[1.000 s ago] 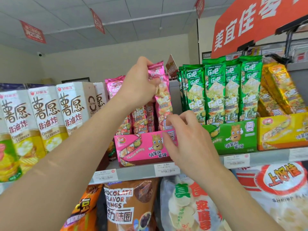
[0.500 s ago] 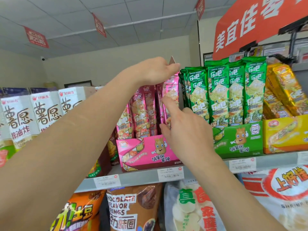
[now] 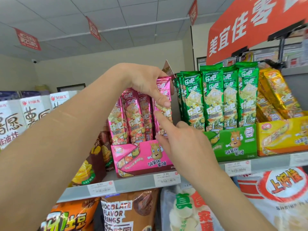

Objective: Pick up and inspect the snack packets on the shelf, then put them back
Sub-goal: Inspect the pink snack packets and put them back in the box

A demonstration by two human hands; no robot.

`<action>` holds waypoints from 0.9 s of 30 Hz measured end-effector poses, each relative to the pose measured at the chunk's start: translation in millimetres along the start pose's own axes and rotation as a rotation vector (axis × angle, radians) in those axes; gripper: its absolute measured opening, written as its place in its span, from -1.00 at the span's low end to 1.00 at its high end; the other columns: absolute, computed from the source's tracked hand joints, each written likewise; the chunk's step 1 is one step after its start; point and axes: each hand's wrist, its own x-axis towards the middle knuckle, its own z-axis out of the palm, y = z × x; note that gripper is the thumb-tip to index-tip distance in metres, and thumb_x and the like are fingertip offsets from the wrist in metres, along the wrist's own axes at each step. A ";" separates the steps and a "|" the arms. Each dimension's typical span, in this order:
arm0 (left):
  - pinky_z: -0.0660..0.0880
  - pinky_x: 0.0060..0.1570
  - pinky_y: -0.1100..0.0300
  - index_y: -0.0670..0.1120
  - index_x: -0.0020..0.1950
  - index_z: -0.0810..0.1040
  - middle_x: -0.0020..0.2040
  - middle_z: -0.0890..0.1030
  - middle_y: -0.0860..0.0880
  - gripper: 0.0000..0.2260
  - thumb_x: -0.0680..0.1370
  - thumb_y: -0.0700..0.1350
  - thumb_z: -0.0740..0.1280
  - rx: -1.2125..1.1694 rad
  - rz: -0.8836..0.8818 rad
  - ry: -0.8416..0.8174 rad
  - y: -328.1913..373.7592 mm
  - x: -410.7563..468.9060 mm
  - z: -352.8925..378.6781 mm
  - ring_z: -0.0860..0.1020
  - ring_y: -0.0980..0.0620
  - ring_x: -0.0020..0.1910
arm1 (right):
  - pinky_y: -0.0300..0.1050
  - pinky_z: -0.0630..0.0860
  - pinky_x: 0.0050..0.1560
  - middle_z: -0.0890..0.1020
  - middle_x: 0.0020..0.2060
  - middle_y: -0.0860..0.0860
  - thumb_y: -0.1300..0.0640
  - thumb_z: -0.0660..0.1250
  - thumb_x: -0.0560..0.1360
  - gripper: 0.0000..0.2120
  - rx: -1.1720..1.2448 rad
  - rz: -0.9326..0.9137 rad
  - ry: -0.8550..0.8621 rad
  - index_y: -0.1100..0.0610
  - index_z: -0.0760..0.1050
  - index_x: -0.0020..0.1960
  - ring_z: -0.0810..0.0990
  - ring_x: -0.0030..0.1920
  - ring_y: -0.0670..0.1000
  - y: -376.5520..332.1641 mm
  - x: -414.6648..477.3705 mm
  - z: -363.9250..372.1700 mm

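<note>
Fingers [image 3: 162, 99] of the left hand [image 3: 146, 80] clamp the top of a slim pink foil snack packet [image 3: 166, 87], keeping it upright. At its six o'clock, the right hand [image 3: 183, 144] presses one straight fingertip [image 3: 158, 114] against it (apparently seating it) in the pink cardboard display box [image 3: 143, 157].

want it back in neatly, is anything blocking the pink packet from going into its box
Nothing visible does. The pink packet, gripped at its top by the left hand, stands at the right end of the pink box; the right hand hides that corner.
</note>
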 end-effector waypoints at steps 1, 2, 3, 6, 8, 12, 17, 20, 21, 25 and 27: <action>0.50 -0.18 0.27 0.07 -0.04 0.61 -0.19 0.70 0.16 -0.54 0.17 0.24 0.54 -0.018 0.033 -0.006 1.4 -1.7 0.3 0.65 0.18 -0.21 | -0.06 0.31 -0.35 0.36 -0.25 0.04 -0.14 0.17 0.60 -0.45 -0.008 -0.009 -0.006 -0.19 0.05 0.53 0.52 -0.22 0.16 -0.6 -3.0 0.2; 0.53 -0.20 0.28 0.04 -0.04 0.62 -0.19 0.71 0.12 -0.56 0.18 0.21 0.55 -0.026 0.060 0.002 3.2 -2.3 1.0 0.65 0.17 -0.22 | -0.06 0.31 -0.34 0.33 -0.23 0.04 -0.13 0.19 0.60 -0.46 -0.024 -0.009 -0.019 -0.20 0.09 0.52 0.50 -0.19 0.15 -1.9 -6.2 0.7; 0.54 -0.23 0.32 0.02 -0.06 0.62 -0.20 0.71 0.11 -0.58 0.19 0.19 0.56 -0.025 0.081 0.016 4.7 -1.9 2.0 0.65 0.16 -0.25 | -0.07 0.33 -0.33 0.32 -0.20 0.05 -0.13 0.20 0.60 -0.49 -0.038 -0.005 -0.041 -0.20 0.13 0.50 0.49 -0.13 0.15 -3.7 -8.9 1.5; 0.43 -0.38 0.40 -0.02 -0.17 0.62 -0.32 0.67 0.09 -0.61 0.18 0.19 0.57 -0.012 0.093 0.076 5.9 -1.0 4.7 0.58 0.20 -0.40 | -0.06 0.41 -0.23 0.36 -0.03 0.08 -0.05 0.16 0.62 -0.66 -0.070 0.010 -0.114 -0.13 0.27 0.39 0.43 0.06 0.15 -8.6 -14.1 6.2; 0.41 -0.37 0.26 -0.10 -0.16 0.62 -0.32 0.62 -0.05 -0.49 0.13 0.27 0.55 0.011 0.078 0.124 4.3 -0.5 4.9 0.52 0.13 -0.43 | -0.05 0.46 -0.17 0.36 0.02 0.08 0.01 0.15 0.63 -0.71 -0.070 0.014 -0.135 -0.10 0.30 0.34 0.40 0.10 0.14 -9.4 -16.1 6.3; 0.35 -0.30 0.17 -0.17 -0.12 0.60 -0.25 0.61 -0.23 -0.33 0.09 0.37 0.47 0.058 0.099 0.220 2.0 0.6 8.1 0.53 -0.06 -0.36 | -0.06 0.45 -0.11 0.40 0.04 0.07 0.02 0.14 0.63 -0.69 -0.055 -0.006 -0.153 -0.13 0.31 0.37 0.44 0.08 0.13 -9.2 -17.5 -2.0; 0.33 -0.21 0.28 -0.08 0.23 0.52 -0.20 0.54 0.15 -0.21 0.19 0.41 0.37 0.225 0.068 0.269 6.4 -4.2 13.3 0.49 0.05 -0.20 | -0.07 0.30 -0.24 0.41 0.02 0.06 -0.04 0.11 0.64 -0.63 -0.088 0.033 -0.189 -0.17 0.21 0.43 0.46 0.09 0.14 -15.1 -19.2 -11.4; 0.44 0.06 0.17 0.00 0.35 0.44 0.14 0.60 0.03 -0.18 0.26 0.50 0.21 0.295 0.067 0.403 5.4 -17.5 10.5 0.54 -0.02 0.10 | -0.09 0.36 -0.23 0.32 0.04 0.04 0.01 0.27 0.55 -0.58 -0.110 0.043 -0.125 -0.10 0.32 0.39 0.35 0.13 0.11 -17.1 -16.8 -13.0; 0.45 0.14 0.09 0.02 0.35 0.43 0.23 0.58 -0.01 -0.22 0.33 0.51 0.16 0.315 0.052 0.491 2.1 -23.5 9.2 0.53 -0.05 0.18 | -0.08 0.42 -0.20 0.36 0.05 0.05 0.04 0.33 0.51 -0.57 -0.106 0.035 -0.083 -0.05 0.39 0.37 0.38 0.13 0.11 -17.2 -16.1 -12.4; 0.49 0.13 -0.11 0.03 0.32 0.45 0.23 0.58 -0.07 -0.45 0.54 0.37 0.07 0.579 -0.204 0.681 -12.2 -41.4 14.7 0.52 -0.17 0.21 | 0.06 0.53 0.01 0.46 0.27 0.13 0.08 0.38 0.45 -0.50 -0.055 -0.038 0.023 0.13 0.45 0.37 0.41 0.31 0.17 -21.0 -16.0 -1.5; 0.52 0.09 -0.11 -0.01 0.32 0.42 0.17 0.61 -0.10 -0.42 0.55 0.37 0.03 0.543 -0.284 0.564 -16.2 -45.4 28.5 0.54 -0.19 0.14 | 0.06 0.52 0.11 0.39 0.38 0.13 0.06 0.35 0.47 -0.44 -0.054 -0.025 -0.014 0.17 0.37 0.43 0.34 0.40 0.15 -23.7 -18.4 5.1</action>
